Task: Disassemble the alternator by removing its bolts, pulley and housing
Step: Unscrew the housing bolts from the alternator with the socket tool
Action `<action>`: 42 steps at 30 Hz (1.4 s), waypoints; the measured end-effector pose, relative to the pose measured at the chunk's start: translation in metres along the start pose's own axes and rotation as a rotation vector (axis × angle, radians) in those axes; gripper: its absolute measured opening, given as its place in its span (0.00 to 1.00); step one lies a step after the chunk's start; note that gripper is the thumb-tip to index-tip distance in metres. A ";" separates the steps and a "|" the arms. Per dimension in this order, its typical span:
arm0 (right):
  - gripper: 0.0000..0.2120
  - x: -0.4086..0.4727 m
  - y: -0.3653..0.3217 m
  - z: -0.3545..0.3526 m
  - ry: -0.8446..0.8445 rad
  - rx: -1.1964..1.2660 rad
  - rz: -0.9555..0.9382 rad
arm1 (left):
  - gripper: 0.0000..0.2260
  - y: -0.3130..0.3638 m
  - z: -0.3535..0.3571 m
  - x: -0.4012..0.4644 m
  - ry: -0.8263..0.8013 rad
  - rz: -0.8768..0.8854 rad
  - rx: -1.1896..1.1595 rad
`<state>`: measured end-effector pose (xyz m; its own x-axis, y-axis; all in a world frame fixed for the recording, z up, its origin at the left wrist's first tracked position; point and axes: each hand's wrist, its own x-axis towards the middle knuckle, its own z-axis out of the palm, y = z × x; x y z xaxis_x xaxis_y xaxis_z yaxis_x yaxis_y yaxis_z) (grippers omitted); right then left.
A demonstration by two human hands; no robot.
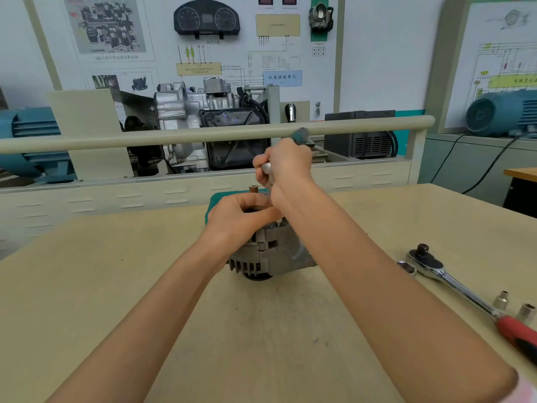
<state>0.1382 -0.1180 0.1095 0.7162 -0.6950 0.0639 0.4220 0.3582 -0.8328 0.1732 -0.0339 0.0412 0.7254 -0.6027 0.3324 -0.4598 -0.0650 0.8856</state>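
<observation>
Grey ribbed alternator point(270, 254) upright on table point(116, 286), left hand point(241, 216) on top

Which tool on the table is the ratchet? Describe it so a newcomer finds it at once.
Start at the alternator under both hands mid-table, then look right. The ratchet lies flat there, chrome shaft running toward the near right edge into a red grip. Unlike the two small loose sockets beside it, it is long and handled.
</observation>
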 end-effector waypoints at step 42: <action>0.12 -0.002 -0.012 -0.018 -0.353 0.165 0.291 | 0.05 -0.001 0.003 -0.001 0.023 0.011 -0.037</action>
<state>0.1220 -0.1325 0.1094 0.9504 -0.3072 0.0476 0.2380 0.6203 -0.7474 0.1720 -0.0355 0.0389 0.7324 -0.5845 0.3491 -0.4486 -0.0286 0.8933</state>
